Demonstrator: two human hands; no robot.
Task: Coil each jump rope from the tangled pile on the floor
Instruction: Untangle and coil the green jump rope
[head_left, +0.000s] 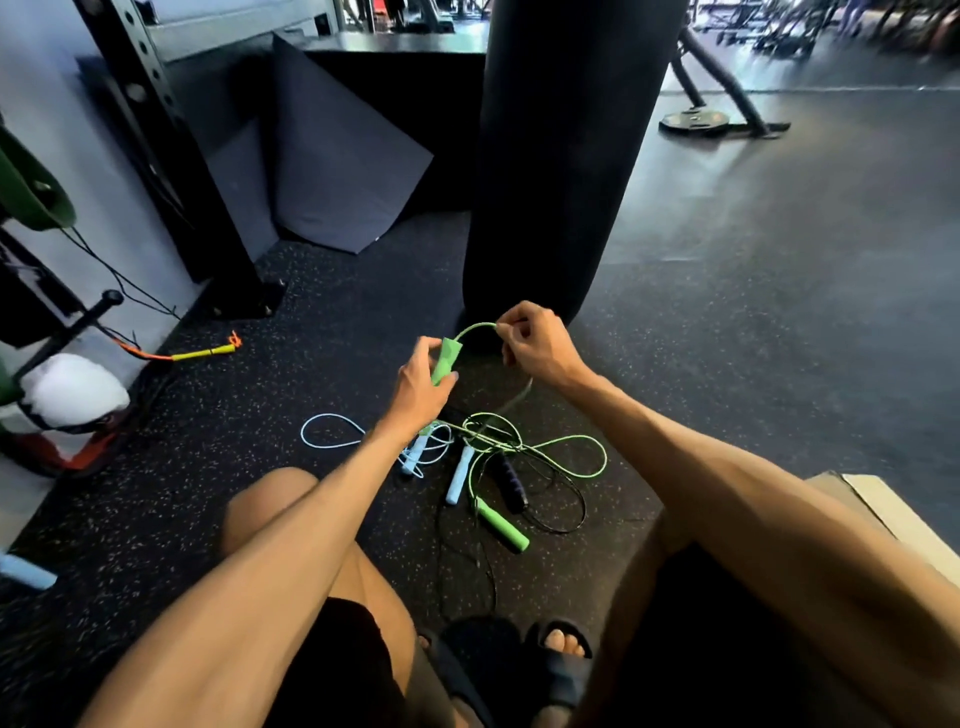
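Observation:
A tangled pile of jump ropes (498, 457) lies on the dark speckled floor between my knees. My left hand (421, 387) grips one green handle (444, 359) held upright above the pile. My right hand (535, 345) pinches the green cord (475, 328) that arches out of that handle and then drops toward the pile. The other green handle (503, 525) lies on the floor. A light blue rope (332, 431) with its handles (460, 474) and a black rope with a dark purple handle (511, 480) are mixed in.
A black punching bag (561, 156) hangs just beyond my hands. A black rack upright (171, 150) and a leaning grey mat (337, 161) stand at the left. An orange-yellow rope (202, 353) lies by the rack. A cardboard box (893, 514) is at my right.

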